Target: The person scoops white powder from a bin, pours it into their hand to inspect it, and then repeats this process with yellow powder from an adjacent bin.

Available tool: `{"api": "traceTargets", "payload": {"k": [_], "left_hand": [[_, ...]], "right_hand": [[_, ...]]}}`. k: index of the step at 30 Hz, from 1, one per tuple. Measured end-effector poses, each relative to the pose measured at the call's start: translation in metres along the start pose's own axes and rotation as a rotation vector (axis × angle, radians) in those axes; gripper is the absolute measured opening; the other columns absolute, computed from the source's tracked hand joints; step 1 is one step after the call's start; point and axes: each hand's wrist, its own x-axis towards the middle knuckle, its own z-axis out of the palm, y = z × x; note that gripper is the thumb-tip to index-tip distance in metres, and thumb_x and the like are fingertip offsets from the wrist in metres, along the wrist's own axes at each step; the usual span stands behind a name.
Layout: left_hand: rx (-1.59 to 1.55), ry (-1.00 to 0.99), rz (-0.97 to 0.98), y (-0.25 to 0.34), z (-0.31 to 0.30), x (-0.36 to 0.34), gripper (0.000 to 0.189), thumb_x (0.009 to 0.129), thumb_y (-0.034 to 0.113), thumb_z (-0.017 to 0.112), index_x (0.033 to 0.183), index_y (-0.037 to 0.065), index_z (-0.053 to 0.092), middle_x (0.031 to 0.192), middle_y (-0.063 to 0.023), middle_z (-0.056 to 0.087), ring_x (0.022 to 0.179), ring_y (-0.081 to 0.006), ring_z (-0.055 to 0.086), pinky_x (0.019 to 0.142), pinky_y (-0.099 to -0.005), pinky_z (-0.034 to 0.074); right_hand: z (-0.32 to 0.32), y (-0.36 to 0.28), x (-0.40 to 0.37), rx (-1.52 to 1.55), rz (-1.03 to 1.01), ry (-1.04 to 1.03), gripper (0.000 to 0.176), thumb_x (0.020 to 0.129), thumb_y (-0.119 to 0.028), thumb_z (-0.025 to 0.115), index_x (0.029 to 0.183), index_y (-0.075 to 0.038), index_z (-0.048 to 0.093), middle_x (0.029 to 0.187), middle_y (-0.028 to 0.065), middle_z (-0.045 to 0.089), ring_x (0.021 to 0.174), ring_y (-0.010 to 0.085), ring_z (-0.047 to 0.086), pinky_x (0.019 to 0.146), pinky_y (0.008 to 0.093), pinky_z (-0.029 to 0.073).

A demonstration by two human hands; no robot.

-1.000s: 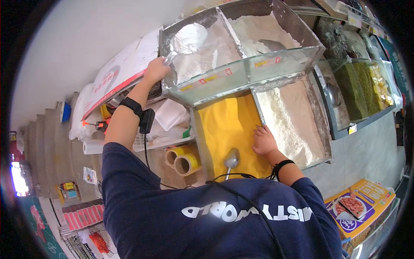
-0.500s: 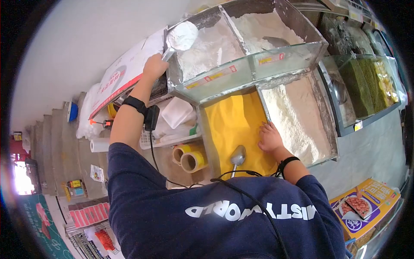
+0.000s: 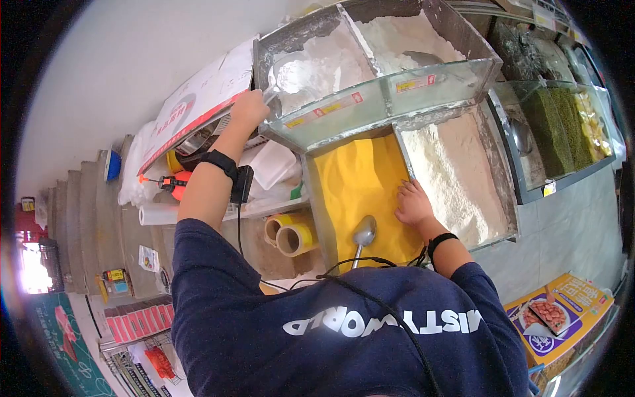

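Note:
My left hand (image 3: 249, 110) is closed round the handle of a metal scoop (image 3: 272, 91) at the left wall of the back-left bin. The scoop's head is low in that bin, among white flour (image 3: 324, 63), and its outline is hard to make out. My right hand (image 3: 415, 204) rests with its fingers extended on the divider (image 3: 402, 155) between a bin of yellow flour (image 3: 357, 178) and one of pale flour (image 3: 456, 178). A second metal scoop (image 3: 364, 231) lies in the yellow flour, below my right hand.
Another scoop (image 3: 423, 58) sits half-buried in the back-right bin. Glass panels (image 3: 344, 119) front the back bins. A white carton (image 3: 205, 96), tape rolls (image 3: 296, 240) and plastic trays (image 3: 272, 165) are at the left. Green beans (image 3: 562, 129) fill a case at the right. Cables cross my shirt.
My left hand has moved slightly down and right, and the scoop, heaped with white flour before, has gone down into the back-left bin. My right hand stays on the divider.

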Motion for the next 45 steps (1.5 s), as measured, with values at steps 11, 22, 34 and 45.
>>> {"api": "traceTargets", "payload": {"k": [11,22,34,45], "left_hand": [[0.016,-0.037,-0.007,-0.018,0.013,0.005,0.022,0.069,0.013,0.055,0.086,0.001,0.055,0.086,-0.0187,0.059,0.085,-0.0316,0.057,0.075,-0.0407,0.045],[0.182,0.094,0.036,-0.002,-0.008,-0.018,0.016,0.069,0.011,0.055,0.081,0.002,0.051,0.082,-0.0166,0.060,0.078,-0.0313,0.059,0.067,-0.0411,0.046],[0.000,0.134,0.086,-0.025,0.018,-0.007,0.020,0.067,0.008,0.054,0.085,-0.001,0.053,0.078,-0.0173,0.059,0.070,-0.0297,0.059,0.060,-0.0408,0.047],[-1.029,-0.324,-0.289,-0.012,-0.002,-0.034,0.008,0.065,0.003,0.055,0.066,0.001,0.047,0.049,-0.0014,0.040,0.036,-0.0092,0.037,0.031,-0.0257,0.026]], "right_hand": [[-0.009,-0.004,0.000,0.031,0.003,-0.001,0.035,0.060,-0.023,0.053,0.082,0.002,0.059,0.101,0.0126,0.055,0.111,0.0264,0.040,0.101,0.0377,0.021],[-0.011,-0.004,0.000,-0.001,0.015,-0.046,0.036,0.061,-0.026,0.055,0.084,0.001,0.059,0.101,0.0124,0.055,0.112,0.0260,0.040,0.101,0.0376,0.021],[-0.009,-0.003,0.000,0.001,0.019,-0.061,0.035,0.061,-0.025,0.054,0.083,0.002,0.060,0.099,0.0126,0.056,0.111,0.0257,0.040,0.102,0.0373,0.020],[-0.010,-0.005,-0.001,0.011,0.011,-0.019,0.033,0.060,-0.025,0.054,0.079,0.002,0.060,0.096,0.0128,0.057,0.110,0.0254,0.041,0.102,0.0367,0.021]]}}
